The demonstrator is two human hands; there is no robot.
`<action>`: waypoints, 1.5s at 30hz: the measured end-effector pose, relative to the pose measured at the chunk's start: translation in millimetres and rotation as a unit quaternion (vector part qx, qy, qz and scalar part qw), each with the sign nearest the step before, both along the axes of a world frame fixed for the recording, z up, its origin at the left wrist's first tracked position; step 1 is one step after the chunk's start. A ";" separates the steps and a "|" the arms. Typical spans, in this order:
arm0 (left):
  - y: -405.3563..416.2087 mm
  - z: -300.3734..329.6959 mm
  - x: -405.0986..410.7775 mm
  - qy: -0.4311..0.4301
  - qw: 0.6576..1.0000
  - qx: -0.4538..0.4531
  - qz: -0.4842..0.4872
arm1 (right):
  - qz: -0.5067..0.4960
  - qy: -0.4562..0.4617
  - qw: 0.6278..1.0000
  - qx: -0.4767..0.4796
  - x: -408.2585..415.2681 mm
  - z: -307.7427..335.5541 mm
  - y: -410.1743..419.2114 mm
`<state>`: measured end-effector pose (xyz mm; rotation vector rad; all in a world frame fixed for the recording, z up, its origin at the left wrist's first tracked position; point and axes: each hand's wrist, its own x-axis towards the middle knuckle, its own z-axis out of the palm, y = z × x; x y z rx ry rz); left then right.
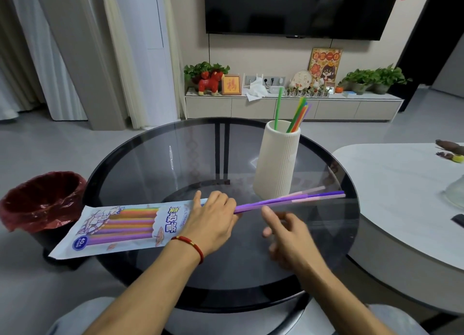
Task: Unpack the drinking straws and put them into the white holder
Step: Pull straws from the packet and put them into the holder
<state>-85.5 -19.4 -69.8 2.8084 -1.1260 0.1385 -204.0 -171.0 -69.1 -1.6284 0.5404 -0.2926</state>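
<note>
A white ribbed holder (276,159) stands on the round dark glass table (150,164) with several coloured straws (296,116) leaning in it. The printed straw packet (118,228) lies flat at the table's left edge, overhanging it. My left hand (213,221) grips the packet's open end, and several purple and pink straws (296,199) stick out from it to the right, past the holder's base. Just below those straws, my right hand (286,236) hovers with its fingers loosely spread and holds nothing.
A bin with a red liner (40,201) sits on the floor left of the table. At the right is a white table (406,189) with small objects. A TV cabinet (291,106) stands beyond.
</note>
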 end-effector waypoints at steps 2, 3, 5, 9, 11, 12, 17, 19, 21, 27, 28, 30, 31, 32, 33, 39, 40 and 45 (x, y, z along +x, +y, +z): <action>-3.9 -2.5 -6.3 0.008 1.000 -0.012 -0.018 | -0.010 -0.014 0.989 0.146 18.7 -4.8 3.3; -4.7 -4.0 -8.4 0.014 0.999 -0.019 -0.025 | -0.027 -0.047 0.987 0.154 26.0 -6.3 2.3; -4.2 -6.6 -9.2 0.023 0.999 -0.025 -0.030 | -0.069 -0.087 0.987 0.119 32.2 -6.8 -2.6; 3.3 -12.2 -0.1 0.024 0.999 -0.019 -0.015 | -0.116 -0.150 0.979 0.074 23.9 4.8 -25.2; 5.0 -14.7 3.5 0.029 0.999 -0.004 -0.013 | -0.121 -0.176 0.976 0.038 14.5 14.7 -42.7; 5.2 -16.0 4.5 0.034 0.999 0.000 -0.014 | -0.127 -0.181 0.975 0.022 9.1 19.5 -51.6; 2.7 -16.9 6.4 0.034 0.999 0.008 -0.016 | -0.127 -0.209 0.963 -0.111 -16.4 59.5 -88.3; 1.6 -16.7 5.1 0.034 0.999 0.013 -0.016 | -0.115 -0.205 0.948 -0.215 -17.4 79.1 -95.7; 0.6 -15.1 3.4 0.034 0.999 0.014 -0.016 | -0.112 -0.191 0.925 -0.310 -11.3 96.2 -97.8; -1.6 -5.3 -3.5 0.038 0.999 0.001 -0.022 | 0.014 -0.036 0.893 -0.448 24.8 83.6 -74.2; -1.2 -3.5 -4.7 0.040 0.999 -0.001 -0.025 | 0.025 -0.022 0.893 -0.448 27.2 75.1 -71.6; -0.4 -0.7 -6.5 0.038 0.999 -0.004 -0.028 | 0.042 -0.008 0.898 -0.438 27.6 62.5 -70.3; 0.1 0.4 -6.5 0.035 0.999 -0.009 -0.028 | 0.045 -0.005 0.902 -0.429 27.4 61.6 -70.3; 0.6 1.3 -6.2 0.034 0.999 -0.015 -0.030 | 0.041 -0.004 0.907 -0.420 26.9 63.7 -70.6; 0.7 2.3 -5.7 0.034 0.999 -0.021 -0.033 | 0.034 -0.004 0.911 -0.411 27.0 68.3 -71.4; -9.8 3.2 -10.0 0.059 0.990 -0.087 -0.095 | 0.091 0.012 0.895 -0.437 30.2 97.6 -69.8; -12.2 3.7 -12.4 0.078 0.987 -0.099 -0.103 | 0.103 0.016 0.891 -0.442 31.0 96.7 -67.2; -30.5 9.6 -30.5 0.157 0.968 -0.163 -0.111 | 0.126 -0.007 0.883 -0.453 34.7 84.8 -58.4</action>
